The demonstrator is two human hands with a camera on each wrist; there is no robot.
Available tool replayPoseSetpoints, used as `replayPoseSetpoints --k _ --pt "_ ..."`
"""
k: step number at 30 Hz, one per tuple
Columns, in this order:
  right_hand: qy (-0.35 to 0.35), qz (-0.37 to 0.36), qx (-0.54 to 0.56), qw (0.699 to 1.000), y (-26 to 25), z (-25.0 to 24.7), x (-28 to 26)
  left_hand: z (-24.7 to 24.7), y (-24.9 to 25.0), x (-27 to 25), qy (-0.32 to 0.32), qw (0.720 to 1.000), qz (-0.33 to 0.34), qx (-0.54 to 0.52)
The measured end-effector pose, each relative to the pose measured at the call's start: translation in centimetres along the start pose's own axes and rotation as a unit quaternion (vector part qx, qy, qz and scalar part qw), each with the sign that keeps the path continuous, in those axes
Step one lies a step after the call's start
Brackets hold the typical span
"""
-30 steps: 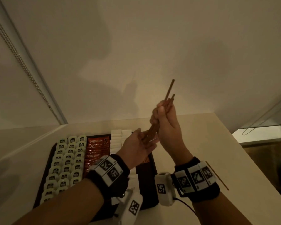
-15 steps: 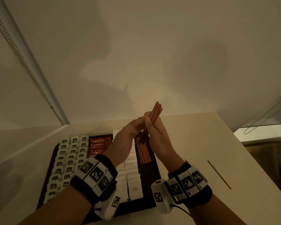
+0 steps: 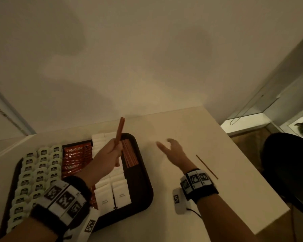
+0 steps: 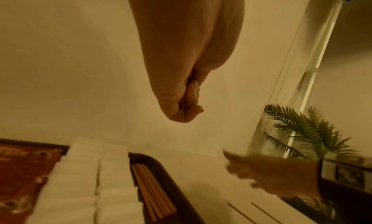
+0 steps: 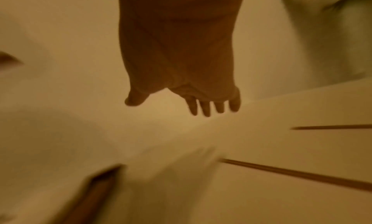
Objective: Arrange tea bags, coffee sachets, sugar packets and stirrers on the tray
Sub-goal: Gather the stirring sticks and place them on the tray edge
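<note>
A dark tray on the white table holds rows of pale green tea bags, red coffee sachets, white sugar packets and a row of brown stirrers. My left hand hovers over the tray's far end and grips a small bundle of stirrers that points up and away. In the left wrist view the left hand is a closed fist. My right hand is open and empty above the table right of the tray. A single stirrer lies on the table near it.
The wall stands just behind the table's far edge. The table's right edge drops to the floor, with a dark round seat beyond it. A palm plant and a glass panel stand at the right. Two loose stirrers show in the right wrist view.
Both hands held the stirrer bundle together over the tray. Now my right hand has let go and swung right over the table, while my left keeps the bundle.
</note>
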State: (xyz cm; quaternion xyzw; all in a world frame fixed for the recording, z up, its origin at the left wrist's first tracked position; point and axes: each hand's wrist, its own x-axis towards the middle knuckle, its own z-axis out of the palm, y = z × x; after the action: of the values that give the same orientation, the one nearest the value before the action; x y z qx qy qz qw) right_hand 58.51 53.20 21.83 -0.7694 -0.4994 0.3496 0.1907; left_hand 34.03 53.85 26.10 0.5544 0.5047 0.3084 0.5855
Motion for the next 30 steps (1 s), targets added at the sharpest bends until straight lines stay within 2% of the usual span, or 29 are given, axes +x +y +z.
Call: replayPoseSetpoints --k 3,5,6,9,14,16,17,24,27,30 --pt "0.029 0.190 -0.174 0.966 7.2 -1.3 1.2 -1.1 0.0 -0.3 0.011 1.000 -0.012 -0.007" --pt "0.056 0.254 -0.201 0.945 10.2 -1.1 0.9 -1.4 0.1 -0.4 0.016 1.000 -0.017 -0.003" --pt "0.074 0.257 -0.207 0.941 11.0 -0.7 0.7 -1.5 0.2 -0.4 0.019 1.000 -0.021 -0.006" --pt "0.126 0.189 -0.192 0.955 12.1 0.7 -0.1 -1.4 0.4 -0.5 0.025 0.999 -0.032 -0.013" --pt "0.161 0.039 -0.132 0.977 12.9 2.8 -0.4 -0.9 1.1 -0.7 0.032 0.998 -0.039 -0.030" --pt "0.180 0.031 -0.073 0.981 12.4 3.0 -0.5 -0.8 1.1 -0.8 0.032 0.998 -0.039 -0.030" --pt "0.179 0.043 -0.076 0.980 12.1 2.9 -0.5 -0.9 1.1 -0.8 0.033 0.998 -0.038 -0.028" --pt "0.124 0.071 -0.287 0.947 9.4 3.5 -0.4 -1.1 1.6 -1.8 0.032 0.999 -0.026 -0.024" --pt "0.105 0.035 -0.388 0.915 8.4 4.0 -0.5 -1.3 1.8 -2.5 0.010 1.000 -0.001 -0.007" --pt "0.069 0.024 -0.406 0.911 8.9 3.9 -0.3 -1.7 2.1 -3.3 0.003 1.000 0.013 0.014"
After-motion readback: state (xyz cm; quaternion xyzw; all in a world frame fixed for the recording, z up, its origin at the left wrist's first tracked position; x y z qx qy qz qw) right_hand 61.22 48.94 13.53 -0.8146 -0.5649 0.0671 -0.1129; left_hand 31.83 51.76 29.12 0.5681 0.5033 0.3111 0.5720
